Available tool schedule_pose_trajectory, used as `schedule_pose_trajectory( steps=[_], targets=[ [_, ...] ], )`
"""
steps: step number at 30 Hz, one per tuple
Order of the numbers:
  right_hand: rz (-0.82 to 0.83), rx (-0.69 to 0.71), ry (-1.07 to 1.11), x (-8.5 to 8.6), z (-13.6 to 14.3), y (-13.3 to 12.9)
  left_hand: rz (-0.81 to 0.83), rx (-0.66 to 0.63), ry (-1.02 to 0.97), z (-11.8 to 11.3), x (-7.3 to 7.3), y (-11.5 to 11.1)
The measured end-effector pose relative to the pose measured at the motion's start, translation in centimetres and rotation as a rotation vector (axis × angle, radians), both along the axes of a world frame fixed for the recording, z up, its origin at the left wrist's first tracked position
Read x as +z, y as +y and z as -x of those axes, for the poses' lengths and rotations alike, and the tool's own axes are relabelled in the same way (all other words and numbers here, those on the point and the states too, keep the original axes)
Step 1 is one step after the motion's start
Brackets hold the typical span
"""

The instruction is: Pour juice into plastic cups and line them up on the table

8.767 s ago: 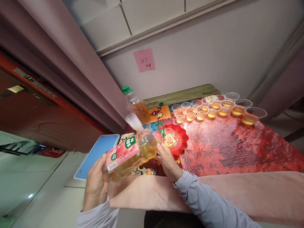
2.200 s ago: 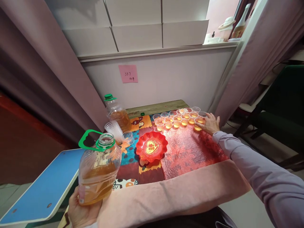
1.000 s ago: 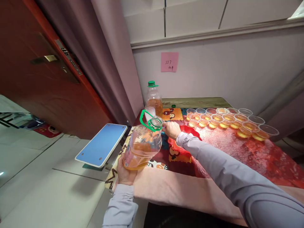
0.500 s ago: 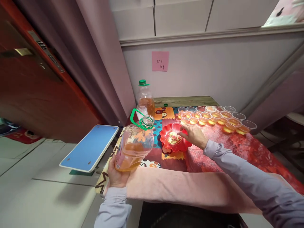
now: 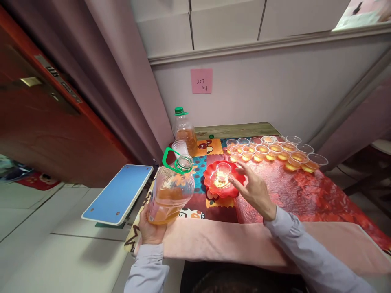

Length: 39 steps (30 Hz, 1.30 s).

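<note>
My left hand (image 5: 152,228) holds the lower part of a clear jug (image 5: 172,195) with a green handle, an uncapped mouth and amber liquid inside. The jug leans slightly to the right. A clear cup (image 5: 224,171) stands in a red scalloped dish (image 5: 212,188). My right hand (image 5: 254,189) is just right of the cup, thumb and fingers apart, holding nothing. Several clear cups with amber liquid (image 5: 262,151) stand in rows at the back right of the table.
A second jug (image 5: 186,136) with a green cap stands at the back left, beside a stack of clear cups (image 5: 180,149). A green cap (image 5: 211,136) lies near the wall. A pink cloth (image 5: 220,240) covers the front edge. A blue board (image 5: 119,193) is at the left.
My right hand has let go of the cup in the red dish and drawn back to the right, its fingers spreading. My left hand still holds the jug. The view has shifted slightly.
</note>
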State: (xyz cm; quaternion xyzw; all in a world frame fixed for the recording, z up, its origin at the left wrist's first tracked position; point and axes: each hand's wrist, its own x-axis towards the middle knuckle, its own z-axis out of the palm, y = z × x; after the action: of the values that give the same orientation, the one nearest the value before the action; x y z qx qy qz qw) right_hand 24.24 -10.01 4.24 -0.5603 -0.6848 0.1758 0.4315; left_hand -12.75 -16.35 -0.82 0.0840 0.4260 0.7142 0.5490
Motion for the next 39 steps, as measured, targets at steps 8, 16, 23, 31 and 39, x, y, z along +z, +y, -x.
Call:
schedule_pose_trajectory(
  steps=[8, 16, 23, 31, 39],
  targets=[
    [0.291, 0.354, 0.602, 2.6, 8.7, -4.0, 0.081, 0.109, 0.043, -1.3, 1.1, 0.2],
    [0.370, 0.354, 0.809, 3.3, 10.6, -2.3, 0.083, 0.094, 0.058, -2.5, 2.3, 0.0],
    [0.345, 0.278, 0.852, 3.0, 10.3, -1.9, 0.146, 0.096, 0.083, -3.0, 3.5, 0.1],
    [0.398, 0.257, 0.908, 2.4, 10.4, -1.4, 0.163, 0.068, 0.238, -1.8, 6.0, 1.1],
    [0.445, 0.262, 1.018, 1.6, 10.8, -0.6, 0.210, 0.080, 0.331, -1.3, 7.4, 1.7]
  ],
)
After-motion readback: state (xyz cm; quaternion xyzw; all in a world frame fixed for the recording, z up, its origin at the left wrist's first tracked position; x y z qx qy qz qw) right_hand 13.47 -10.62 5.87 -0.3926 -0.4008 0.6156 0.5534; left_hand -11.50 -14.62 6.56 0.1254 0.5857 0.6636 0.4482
